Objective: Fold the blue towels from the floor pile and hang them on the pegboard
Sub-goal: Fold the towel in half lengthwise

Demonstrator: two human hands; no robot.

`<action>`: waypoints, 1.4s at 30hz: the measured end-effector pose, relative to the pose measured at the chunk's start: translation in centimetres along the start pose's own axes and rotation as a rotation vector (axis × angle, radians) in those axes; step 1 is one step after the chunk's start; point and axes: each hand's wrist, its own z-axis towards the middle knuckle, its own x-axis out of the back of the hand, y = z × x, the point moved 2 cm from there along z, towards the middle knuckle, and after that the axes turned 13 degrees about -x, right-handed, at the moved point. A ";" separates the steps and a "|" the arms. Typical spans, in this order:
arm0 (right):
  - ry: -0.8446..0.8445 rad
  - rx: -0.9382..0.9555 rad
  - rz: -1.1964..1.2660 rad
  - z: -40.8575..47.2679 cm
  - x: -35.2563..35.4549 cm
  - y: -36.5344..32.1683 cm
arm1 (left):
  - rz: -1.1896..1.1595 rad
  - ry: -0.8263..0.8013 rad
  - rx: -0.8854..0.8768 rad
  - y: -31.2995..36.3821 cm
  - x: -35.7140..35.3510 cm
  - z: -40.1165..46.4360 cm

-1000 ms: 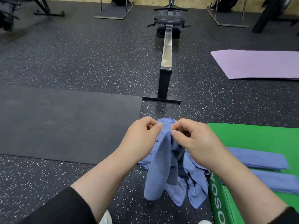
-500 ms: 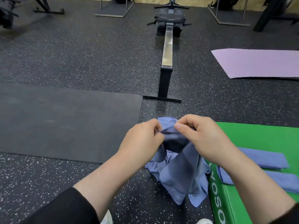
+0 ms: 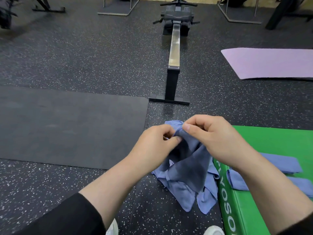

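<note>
Room: gym hall with dark speckled rubber floor, seen from the head camera.
Nine o'clock: flat black rubber mat lying on the floor.
Twelve o'clock: black rowing machine with a steel rail, well apart from the work.
Left hand: thumb and fingers pinching the top edge of the lifted thin blue cloth towel.
Towel: hangs between both hands at the centre, its lower part draping onto the crumpled pile of blue towels on the floor at six o'clock.
Right hand: fingers curled, pinching the same edge just beside the left.
Handling: looks light, limp, not slippery; it will sag wherever unsupported, so I judge the hands should slide apart to the two corners.
Four o'clock: padded green vinyl gym mat carrying two folded blue towel strips.
Two o'clock: lilac yoga mat.
Pegboard: not visible.
</note>
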 end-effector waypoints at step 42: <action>0.174 -0.062 -0.003 0.9 -0.1 1.2 | 0.172 0.224 -0.042 0.3 5.3 1.1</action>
